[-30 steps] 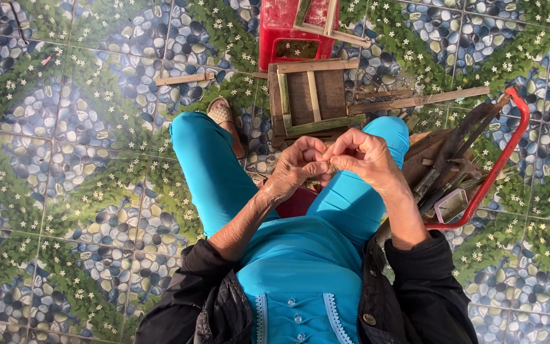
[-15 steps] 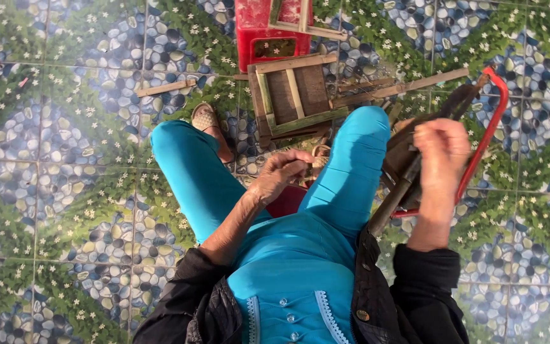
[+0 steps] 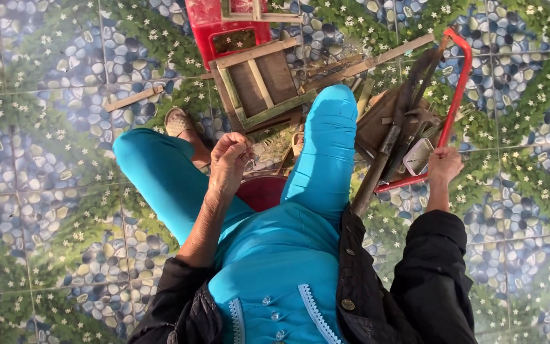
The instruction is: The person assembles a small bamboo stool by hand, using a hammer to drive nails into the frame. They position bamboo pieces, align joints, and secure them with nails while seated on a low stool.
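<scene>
Patterned floor tiles (image 3: 52, 210), pebble and flower print, carry everything. Person sits on a low red stool (image 3: 261, 191), knees apart. Left hand (image 3: 229, 162) is raised between the knees, fingers pinched together on a small thin item, too small to identify. Right hand (image 3: 444, 167) reaches to the red tool rack (image 3: 463, 83) at the person's right, fingers curled at its lower bar; a firm grip cannot be confirmed. Rack holds a hammer (image 3: 418, 121) and other dark long-handled tools. Wooden frame (image 3: 256, 83) lies ahead, propped against a red plastic stool (image 3: 224, 28); loose wooden slats (image 3: 132, 99) lie nearby. Work appears mid-course, frame unfinished.
</scene>
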